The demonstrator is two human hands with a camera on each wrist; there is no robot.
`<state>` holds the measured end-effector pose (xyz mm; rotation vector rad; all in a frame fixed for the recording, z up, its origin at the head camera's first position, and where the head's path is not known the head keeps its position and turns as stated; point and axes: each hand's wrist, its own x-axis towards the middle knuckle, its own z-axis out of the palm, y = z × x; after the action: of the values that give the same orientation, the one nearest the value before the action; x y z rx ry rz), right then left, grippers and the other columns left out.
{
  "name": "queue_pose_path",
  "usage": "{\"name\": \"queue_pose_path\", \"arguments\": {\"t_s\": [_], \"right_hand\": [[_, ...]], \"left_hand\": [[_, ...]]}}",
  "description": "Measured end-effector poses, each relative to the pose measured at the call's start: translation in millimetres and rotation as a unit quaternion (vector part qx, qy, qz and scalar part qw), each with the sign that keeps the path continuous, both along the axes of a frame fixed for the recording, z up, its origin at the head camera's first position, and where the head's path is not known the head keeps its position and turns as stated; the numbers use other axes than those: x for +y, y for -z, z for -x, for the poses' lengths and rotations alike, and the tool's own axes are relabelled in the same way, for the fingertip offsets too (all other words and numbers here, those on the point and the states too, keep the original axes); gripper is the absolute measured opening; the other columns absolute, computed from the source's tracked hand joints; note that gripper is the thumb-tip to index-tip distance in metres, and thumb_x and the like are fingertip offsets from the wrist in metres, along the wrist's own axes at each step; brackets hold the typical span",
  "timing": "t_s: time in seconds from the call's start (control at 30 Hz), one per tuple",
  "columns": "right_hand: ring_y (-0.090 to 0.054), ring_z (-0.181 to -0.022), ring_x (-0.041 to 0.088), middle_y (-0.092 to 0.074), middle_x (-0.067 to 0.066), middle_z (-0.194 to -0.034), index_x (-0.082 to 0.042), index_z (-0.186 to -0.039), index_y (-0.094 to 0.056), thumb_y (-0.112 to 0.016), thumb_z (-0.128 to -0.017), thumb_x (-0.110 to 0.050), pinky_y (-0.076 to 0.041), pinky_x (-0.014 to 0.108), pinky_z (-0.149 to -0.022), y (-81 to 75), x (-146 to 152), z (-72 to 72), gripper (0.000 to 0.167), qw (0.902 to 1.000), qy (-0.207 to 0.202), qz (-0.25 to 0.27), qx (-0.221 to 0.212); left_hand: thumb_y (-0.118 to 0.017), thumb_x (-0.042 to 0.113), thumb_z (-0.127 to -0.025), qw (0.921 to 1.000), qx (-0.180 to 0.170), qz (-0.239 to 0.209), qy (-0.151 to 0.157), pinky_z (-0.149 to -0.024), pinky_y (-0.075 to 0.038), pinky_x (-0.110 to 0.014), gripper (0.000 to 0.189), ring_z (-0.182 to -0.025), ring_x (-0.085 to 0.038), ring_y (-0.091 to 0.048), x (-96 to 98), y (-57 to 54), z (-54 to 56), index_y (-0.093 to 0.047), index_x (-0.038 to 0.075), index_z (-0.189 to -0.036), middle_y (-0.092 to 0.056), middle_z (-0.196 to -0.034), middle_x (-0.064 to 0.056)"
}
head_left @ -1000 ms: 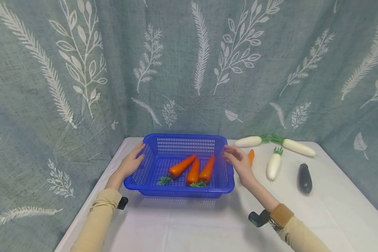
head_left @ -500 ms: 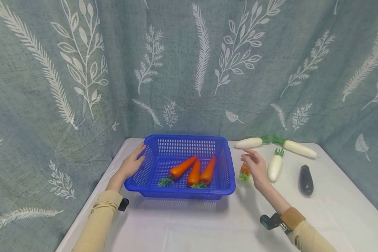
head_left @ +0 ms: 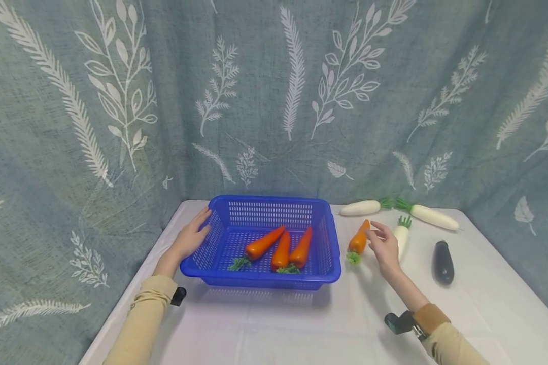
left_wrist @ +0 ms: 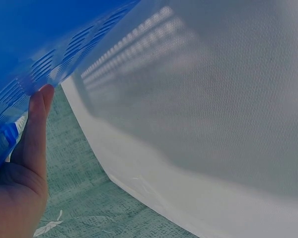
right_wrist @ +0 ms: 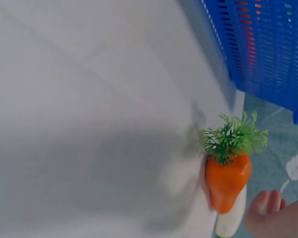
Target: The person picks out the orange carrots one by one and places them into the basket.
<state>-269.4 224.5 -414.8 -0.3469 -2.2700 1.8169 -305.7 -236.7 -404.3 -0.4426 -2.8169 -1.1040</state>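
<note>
A blue plastic basket [head_left: 260, 277] with slotted walls holds three orange carrots [head_left: 266, 242] with green tops. My left hand [head_left: 191, 237] rests against the basket's left side. In the left wrist view, the straight fingers [left_wrist: 37, 124] reach up along the slotted wall. A single carrot [head_left: 358, 240] lies outside, right of the basket, its leafy top toward me. Just right of that carrot, my right hand [head_left: 385, 247] hovers with loosely bent fingers and holds nothing. The right wrist view shows the same carrot [right_wrist: 227, 179] beside the hand [right_wrist: 278, 218].
Two white radishes, one at the back [head_left: 360, 208] and one farther right [head_left: 435, 217], lie along the far edge. Another radish [head_left: 402, 239] is partly behind the right hand. A dark eggplant [head_left: 444, 263] lies at the right. A patterned green curtain [head_left: 274, 101] hangs behind the white table.
My right hand has moved right, from the basket's right rim across the loose carrot to its right side, uncovering it. The left hand and the basket have stayed in place.
</note>
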Motion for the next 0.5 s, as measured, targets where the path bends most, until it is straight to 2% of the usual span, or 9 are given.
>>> {"name": "queue_pose_path", "arguments": {"t_s": [0.13,0.33,0.5], "right_hand": [[-0.044,-0.126,0.041,-0.041,0.029,-0.139,0.003,-0.145,-0.037,-0.046,-0.102,-0.020,-0.041,0.049,-0.106,1.1,1.4,3.0,0.050,0.9998,0.000,0.001,-0.021],[-0.039,-0.132,0.042,-0.036,0.030,-0.146,0.003,-0.147,-0.034,-0.047,-0.102,-0.029,-0.040,0.051,-0.106,1.6,2.7,9.7,0.057,0.9983,0.025,-0.015,-0.050],[-0.036,-0.134,0.043,-0.033,0.029,-0.149,0.002,-0.149,-0.031,-0.046,-0.101,-0.031,-0.038,0.053,-0.108,6.3,3.7,15.6,0.060,0.9968,0.027,-0.006,-0.075]], "left_hand": [[-0.038,0.009,-0.104,1.0000,-0.001,0.001,-0.002,-0.115,-0.016,-0.058,0.050,-0.142,-0.046,-0.017,-0.5,0.3,0.3,-0.027,-0.010,-0.148,-0.017,-0.157,-0.027],[-0.038,0.009,-0.104,1.0000,0.000,0.002,-0.004,-0.115,-0.016,-0.058,0.050,-0.142,-0.046,-0.018,0.1,1.0,1.5,-0.027,-0.011,-0.148,-0.018,-0.156,-0.028],[-0.038,0.008,-0.103,1.0000,0.002,0.001,-0.005,-0.115,-0.016,-0.058,0.050,-0.142,-0.046,-0.018,0.9,1.0,0.6,-0.027,-0.011,-0.148,-0.018,-0.156,-0.028]]}}
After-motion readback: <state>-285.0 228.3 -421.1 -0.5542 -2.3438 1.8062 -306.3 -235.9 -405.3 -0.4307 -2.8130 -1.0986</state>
